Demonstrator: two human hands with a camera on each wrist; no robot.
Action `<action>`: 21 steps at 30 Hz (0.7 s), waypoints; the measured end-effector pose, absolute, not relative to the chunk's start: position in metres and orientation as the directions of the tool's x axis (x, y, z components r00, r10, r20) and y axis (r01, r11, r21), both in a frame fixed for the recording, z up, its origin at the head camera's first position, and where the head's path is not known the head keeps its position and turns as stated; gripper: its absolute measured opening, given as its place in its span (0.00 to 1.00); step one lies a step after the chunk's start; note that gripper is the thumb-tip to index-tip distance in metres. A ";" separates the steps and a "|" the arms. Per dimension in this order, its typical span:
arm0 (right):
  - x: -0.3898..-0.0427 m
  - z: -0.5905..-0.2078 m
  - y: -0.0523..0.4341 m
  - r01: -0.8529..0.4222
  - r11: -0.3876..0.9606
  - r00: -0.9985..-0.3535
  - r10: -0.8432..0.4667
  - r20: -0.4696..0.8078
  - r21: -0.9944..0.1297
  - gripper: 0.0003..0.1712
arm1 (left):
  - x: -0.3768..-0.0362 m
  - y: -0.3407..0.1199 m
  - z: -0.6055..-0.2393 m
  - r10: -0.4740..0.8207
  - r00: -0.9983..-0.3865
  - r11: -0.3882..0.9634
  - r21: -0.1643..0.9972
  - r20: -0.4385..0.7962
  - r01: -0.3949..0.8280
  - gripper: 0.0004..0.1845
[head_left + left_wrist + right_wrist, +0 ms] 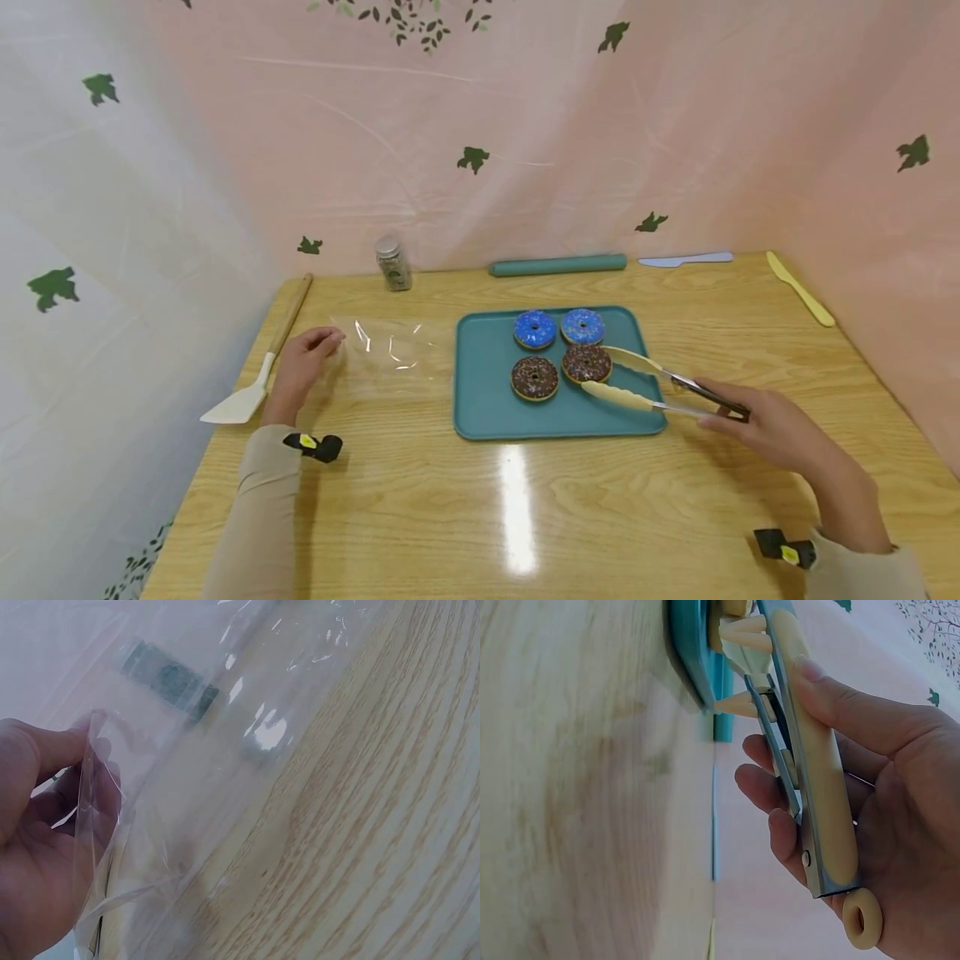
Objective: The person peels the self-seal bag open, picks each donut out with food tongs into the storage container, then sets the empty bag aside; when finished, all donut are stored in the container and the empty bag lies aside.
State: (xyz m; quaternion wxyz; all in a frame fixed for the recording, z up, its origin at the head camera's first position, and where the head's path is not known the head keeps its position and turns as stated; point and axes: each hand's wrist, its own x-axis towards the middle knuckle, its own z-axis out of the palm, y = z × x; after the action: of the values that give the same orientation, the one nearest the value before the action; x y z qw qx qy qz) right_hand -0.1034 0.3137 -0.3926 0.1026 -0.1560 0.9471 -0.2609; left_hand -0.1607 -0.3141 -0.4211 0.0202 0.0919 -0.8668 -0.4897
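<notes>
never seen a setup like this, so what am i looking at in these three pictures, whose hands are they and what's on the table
A person wears three cameras: one on the head, one on each wrist. The head view looks down on a wooden table. The left hand pinches a clear plastic bag; the left wrist view shows that bag up close. The right hand grips cream-tipped metal tongs, open beside a chocolate doughnut; the right wrist view shows the tongs' handle. A teal tray holds two blue and two chocolate doughnuts. Around it lie a spatula, jar and teal rolling pin.

beige long sleeves; a black wrist clip with yellow tag on each.
</notes>
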 end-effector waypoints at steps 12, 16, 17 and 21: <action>-0.100 -0.395 0.316 -0.212 0.825 -0.933 -0.331 -0.143 -0.523 0.37 | -0.163 -0.315 -0.430 -0.197 -0.980 0.526 0.841 -0.024 -0.126 0.23; -0.099 -0.389 0.321 -0.157 0.841 -0.939 -0.289 -0.184 -0.517 0.40 | -0.164 -0.314 -0.432 -0.194 -0.980 0.545 0.827 -0.034 -0.137 0.22; -0.099 -0.388 0.323 -0.144 0.845 -0.944 -0.274 -0.186 -0.515 0.41 | -0.164 -0.315 -0.432 -0.193 -0.980 0.549 0.824 -0.041 -0.142 0.22; -0.102 -0.386 0.327 -0.083 0.858 -0.967 -0.192 -0.167 -0.507 0.46 | -0.163 -0.314 -0.433 -0.186 -0.981 0.574 0.806 -0.045 -0.146 0.22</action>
State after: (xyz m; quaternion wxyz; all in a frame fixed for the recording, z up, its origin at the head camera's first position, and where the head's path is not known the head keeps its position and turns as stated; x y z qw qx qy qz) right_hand -0.1017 0.3271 -0.3856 0.1066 -0.0717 0.9580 -0.2565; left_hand -0.1629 -0.3142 -0.4333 0.0225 0.0936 -0.8868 -0.4521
